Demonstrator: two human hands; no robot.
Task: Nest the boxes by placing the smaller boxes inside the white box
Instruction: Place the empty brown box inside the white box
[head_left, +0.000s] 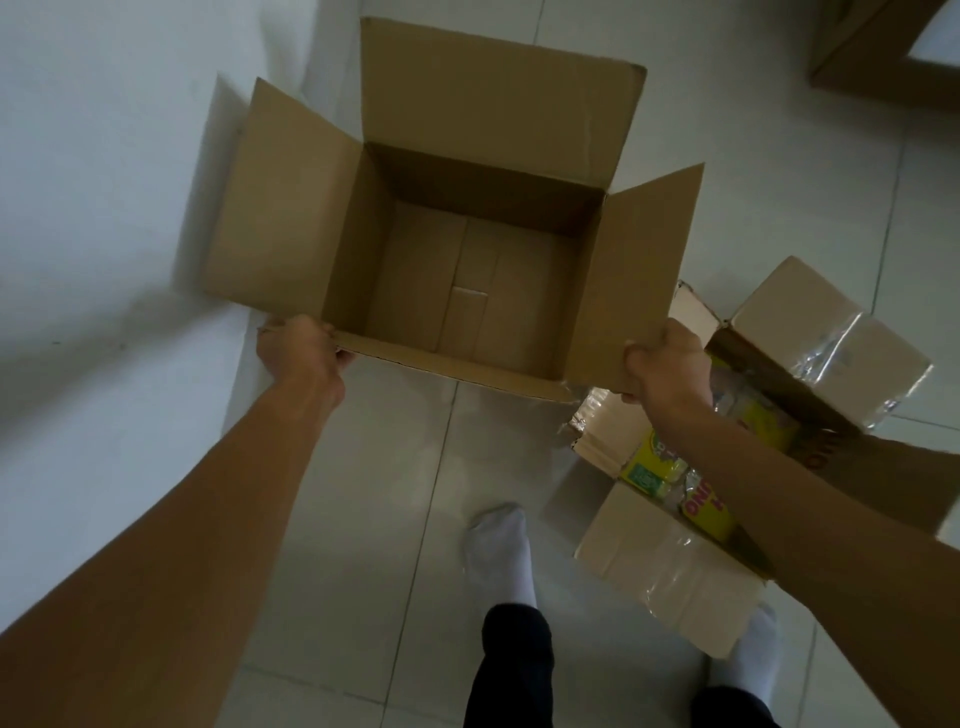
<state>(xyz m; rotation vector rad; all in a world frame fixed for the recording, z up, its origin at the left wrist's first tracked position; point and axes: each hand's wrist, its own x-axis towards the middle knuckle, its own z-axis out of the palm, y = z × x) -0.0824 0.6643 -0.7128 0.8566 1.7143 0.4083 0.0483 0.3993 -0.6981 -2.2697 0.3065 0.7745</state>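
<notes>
A large open cardboard box (358, 239), brown inside and with nothing in it, stands ahead of me with its flaps spread. My left hand (301, 348) grips the near left corner where the left flap meets the rim. My right hand (667, 361) is closed on the near edge of the right flap. To the right, partly under my right forearm, lies a smaller pale box (670, 566) with taped flaps open; yellow-green packets (657, 465) show inside it. I cannot tell from here whether the large box's outside is white.
A white wall (104, 182) runs along the left, close to the box's left flap. The floor is pale tile (374, 519). My feet in white socks (501, 551) stand below the box. Another cardboard box (883, 52) sits at the top right corner.
</notes>
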